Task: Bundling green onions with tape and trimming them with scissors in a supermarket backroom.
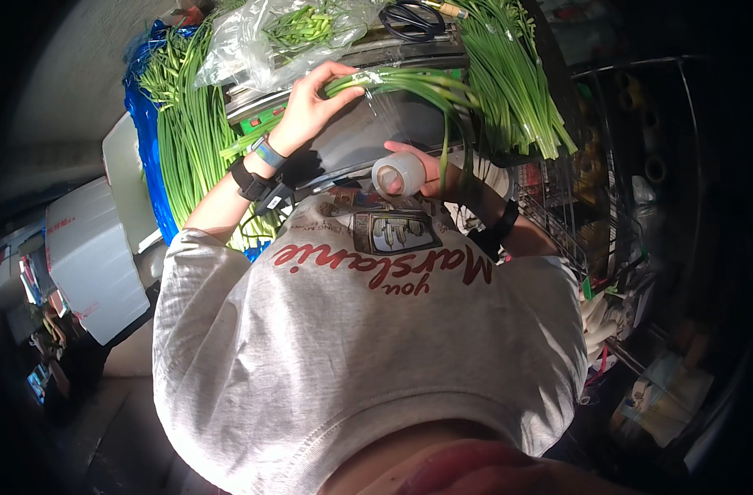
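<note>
My left hand (314, 103) is closed round a small bunch of long green stalks (409, 80) and holds it level above a dark surface (343, 142). The leafy ends bend over and hang down on the right. Nearer my chest, my right hand (426, 167) grips a roll of clear film (398, 174), its fingers behind and partly inside the core. A thin shiny strip of film seems to stretch from the roll up to the bunch, where clear wrap glints round the stalks.
Long green stems (186, 136) lie on blue plastic (149, 148) at the left. More green stalks (512, 78) are heaped at the right. A clear bag of greens (298, 29) and a coiled black cable (413, 22) lie at the back. A wire rack (611, 173) stands right; a white foam box (96, 260) left.
</note>
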The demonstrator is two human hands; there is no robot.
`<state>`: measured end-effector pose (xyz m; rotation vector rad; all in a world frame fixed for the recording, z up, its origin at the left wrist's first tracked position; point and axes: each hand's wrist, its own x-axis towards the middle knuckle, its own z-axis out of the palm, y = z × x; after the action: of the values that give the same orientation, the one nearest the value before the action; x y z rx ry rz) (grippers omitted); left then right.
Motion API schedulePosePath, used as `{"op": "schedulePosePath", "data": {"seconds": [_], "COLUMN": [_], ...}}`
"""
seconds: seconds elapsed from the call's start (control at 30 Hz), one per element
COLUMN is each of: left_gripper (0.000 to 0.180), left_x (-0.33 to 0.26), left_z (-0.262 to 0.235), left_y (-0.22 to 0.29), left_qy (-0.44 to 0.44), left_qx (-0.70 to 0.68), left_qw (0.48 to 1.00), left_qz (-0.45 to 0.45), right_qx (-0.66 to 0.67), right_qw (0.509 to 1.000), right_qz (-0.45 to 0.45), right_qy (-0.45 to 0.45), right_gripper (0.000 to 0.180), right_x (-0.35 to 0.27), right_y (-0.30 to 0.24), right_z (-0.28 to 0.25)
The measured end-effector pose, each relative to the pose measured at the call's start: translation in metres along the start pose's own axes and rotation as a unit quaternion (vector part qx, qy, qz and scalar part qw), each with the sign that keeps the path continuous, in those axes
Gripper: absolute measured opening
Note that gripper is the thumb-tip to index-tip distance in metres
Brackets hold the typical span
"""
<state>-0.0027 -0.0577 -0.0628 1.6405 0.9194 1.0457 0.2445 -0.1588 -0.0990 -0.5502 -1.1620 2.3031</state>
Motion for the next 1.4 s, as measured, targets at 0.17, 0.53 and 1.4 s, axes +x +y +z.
{"op": "schedulePosePath", "data": {"seconds": [0.17,0.53,1.4], "left_gripper": [0.023,0.024,0.021], "left_x": [0.021,0.004,-0.008], "left_z": [0.009,0.036,-0.023], "left_y": [-0.017,-0.024,0.008], "left_qy": [-0.004,-0.082,-0.035], "left_qx": [0.048,0.14,-0.101], "left_qw": [0.999,0.984,0.994], "left_qz": [0.012,0.075,0.022], "right_qx": [-0.029,-0.181,-0.108], "right_qw": [0.996,0.966,0.994], "right_qz": [0.003,-0.002,-0.009], "right_qy": [0.082,0.185,-0.011], "right_gripper": [0.096,0.073,0.088], "right_x": [-0.028,-0.034,0.082], "right_y": [-0.028,-0.131,-0.078], "right_z": [0.016,0.055,-0.025]}}
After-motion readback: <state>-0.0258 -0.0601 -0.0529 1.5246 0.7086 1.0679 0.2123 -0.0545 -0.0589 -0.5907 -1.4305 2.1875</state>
